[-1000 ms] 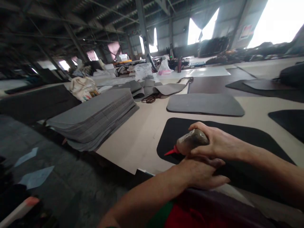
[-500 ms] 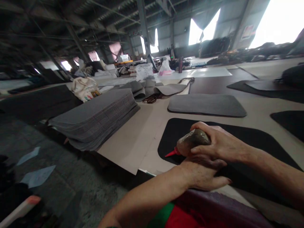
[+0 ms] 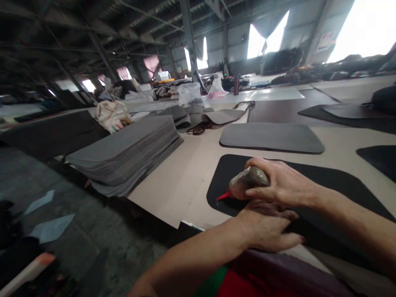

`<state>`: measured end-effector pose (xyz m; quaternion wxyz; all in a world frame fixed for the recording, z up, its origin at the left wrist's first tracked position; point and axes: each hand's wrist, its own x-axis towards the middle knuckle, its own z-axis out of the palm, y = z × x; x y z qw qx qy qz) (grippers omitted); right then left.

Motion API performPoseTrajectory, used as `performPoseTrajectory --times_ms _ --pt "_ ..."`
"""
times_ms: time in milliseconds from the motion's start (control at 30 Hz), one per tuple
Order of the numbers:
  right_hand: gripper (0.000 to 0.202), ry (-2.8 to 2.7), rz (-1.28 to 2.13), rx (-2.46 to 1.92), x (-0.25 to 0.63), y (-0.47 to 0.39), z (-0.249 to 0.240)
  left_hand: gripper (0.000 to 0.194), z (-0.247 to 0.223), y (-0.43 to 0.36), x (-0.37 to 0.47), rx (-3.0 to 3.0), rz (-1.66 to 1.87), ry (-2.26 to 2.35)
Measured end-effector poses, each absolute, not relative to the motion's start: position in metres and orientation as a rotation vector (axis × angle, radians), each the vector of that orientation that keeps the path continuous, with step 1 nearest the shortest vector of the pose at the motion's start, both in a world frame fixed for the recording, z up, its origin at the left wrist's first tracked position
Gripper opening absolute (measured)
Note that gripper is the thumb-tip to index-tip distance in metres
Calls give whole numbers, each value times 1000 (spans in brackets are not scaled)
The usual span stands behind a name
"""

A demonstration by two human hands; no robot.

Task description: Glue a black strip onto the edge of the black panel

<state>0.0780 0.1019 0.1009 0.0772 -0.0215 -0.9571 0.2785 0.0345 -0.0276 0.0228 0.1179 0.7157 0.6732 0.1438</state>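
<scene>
My right hand is wrapped round a squeeze bottle with a smeared, murky body. Its red nozzle points down and left, close to the rounded left corner of a black mat. Whether the tip touches the mat I cannot tell. Just below the bottle, my left hand rests palm down over the mat's near edge, fingers stretched to the right and apart, holding nothing. The right wrist and hand partly cover the mat's middle.
Behind the mat lies a grey mat. A tall stack of grey sheets stands at the table's left edge, with grey offcuts and a cloth bag beyond. Another black piece lies to the right. Papers lie on the floor.
The bottle has tilted slightly, its nozzle tip shifting a little to the right along the mat's corner. My left hand stays nearly in place, and the whole view has drifted slightly.
</scene>
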Motion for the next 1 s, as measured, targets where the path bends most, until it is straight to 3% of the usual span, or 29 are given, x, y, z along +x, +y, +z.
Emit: performPoseTrajectory --times_ms 1000 --pt "49 -2739 443 -404 0 153 92 46 9 -32 32 2380 622 2073"
